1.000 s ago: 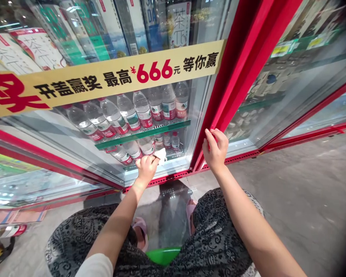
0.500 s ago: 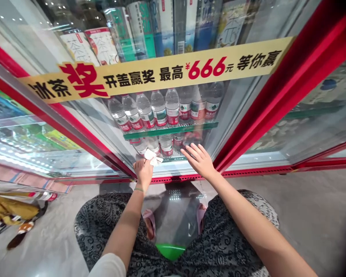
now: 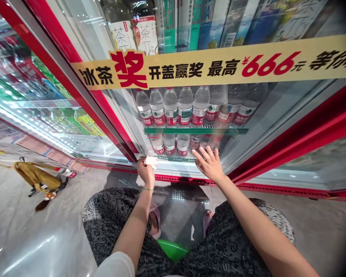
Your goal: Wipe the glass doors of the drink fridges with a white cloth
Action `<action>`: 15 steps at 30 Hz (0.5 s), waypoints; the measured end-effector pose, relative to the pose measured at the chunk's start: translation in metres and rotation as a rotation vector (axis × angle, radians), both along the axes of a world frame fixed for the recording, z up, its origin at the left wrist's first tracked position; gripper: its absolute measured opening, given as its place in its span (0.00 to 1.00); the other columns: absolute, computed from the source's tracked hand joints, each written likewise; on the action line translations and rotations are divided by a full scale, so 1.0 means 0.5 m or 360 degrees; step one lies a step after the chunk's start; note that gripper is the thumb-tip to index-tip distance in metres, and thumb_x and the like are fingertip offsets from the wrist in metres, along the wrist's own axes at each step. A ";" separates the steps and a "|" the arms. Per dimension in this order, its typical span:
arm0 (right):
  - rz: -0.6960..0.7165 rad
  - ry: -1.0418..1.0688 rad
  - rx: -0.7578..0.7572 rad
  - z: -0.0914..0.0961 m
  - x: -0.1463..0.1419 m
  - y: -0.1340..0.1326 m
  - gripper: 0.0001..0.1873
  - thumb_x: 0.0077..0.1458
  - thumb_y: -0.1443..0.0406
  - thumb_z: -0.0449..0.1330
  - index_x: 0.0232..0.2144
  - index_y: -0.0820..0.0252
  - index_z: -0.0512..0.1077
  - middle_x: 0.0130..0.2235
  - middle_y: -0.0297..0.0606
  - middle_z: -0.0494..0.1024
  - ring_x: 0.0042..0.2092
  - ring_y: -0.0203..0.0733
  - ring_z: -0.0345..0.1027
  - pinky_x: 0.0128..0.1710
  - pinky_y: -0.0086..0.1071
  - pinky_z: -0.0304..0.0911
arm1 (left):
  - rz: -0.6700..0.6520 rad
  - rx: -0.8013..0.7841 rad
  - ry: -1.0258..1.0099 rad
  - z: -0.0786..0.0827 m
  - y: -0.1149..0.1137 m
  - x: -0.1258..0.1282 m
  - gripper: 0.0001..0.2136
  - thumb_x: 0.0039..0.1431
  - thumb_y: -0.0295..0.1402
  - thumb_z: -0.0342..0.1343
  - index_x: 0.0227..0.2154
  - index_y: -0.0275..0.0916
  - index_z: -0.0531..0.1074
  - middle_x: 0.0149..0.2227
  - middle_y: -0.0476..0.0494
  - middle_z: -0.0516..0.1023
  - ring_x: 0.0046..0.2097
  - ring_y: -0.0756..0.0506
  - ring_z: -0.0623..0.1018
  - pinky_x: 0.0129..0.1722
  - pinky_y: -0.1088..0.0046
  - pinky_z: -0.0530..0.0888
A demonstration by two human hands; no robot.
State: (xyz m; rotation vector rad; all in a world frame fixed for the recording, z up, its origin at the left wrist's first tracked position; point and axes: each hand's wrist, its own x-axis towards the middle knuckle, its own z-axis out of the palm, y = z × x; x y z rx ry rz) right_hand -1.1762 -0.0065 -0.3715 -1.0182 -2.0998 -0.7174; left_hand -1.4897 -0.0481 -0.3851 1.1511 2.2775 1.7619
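My left hand (image 3: 146, 172) is closed on a crumpled white tissue (image 3: 151, 162), held against the lower left corner of a glass cooler door (image 3: 173, 168). Fingers spread, my right hand (image 3: 210, 163) lies at the lower right part of the same glass and holds nothing. Behind the pane, water bottles (image 3: 185, 107) with red and white labels stand in a row on a shelf (image 3: 196, 131), and more bottles are on the level below. A yellow strip (image 3: 178, 71) with black and red writing runs across the door above both hands.
Red frame posts (image 3: 288, 127) flank the door. At left are another lit cooler (image 3: 46, 104) and, on the grey floor (image 3: 46, 238), a mustard backpack (image 3: 36, 175) with a bottle (image 3: 66, 172). Something green (image 3: 173, 249) shows between my knees.
The view has turned left, so the door appears further right. My left hand with the tissue has shifted towards the door's left corner. My right hand stays spread at the glass.
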 end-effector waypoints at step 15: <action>-0.0006 -0.0005 -0.0077 -0.012 0.004 0.003 0.42 0.59 0.63 0.63 0.71 0.37 0.54 0.72 0.33 0.59 0.73 0.55 0.46 0.75 0.55 0.33 | -0.0031 0.0149 0.0030 0.077 0.019 -0.014 0.09 0.59 0.25 0.53 0.41 0.39 0.73 0.43 0.40 0.75 0.49 0.42 0.74 0.55 0.61 0.70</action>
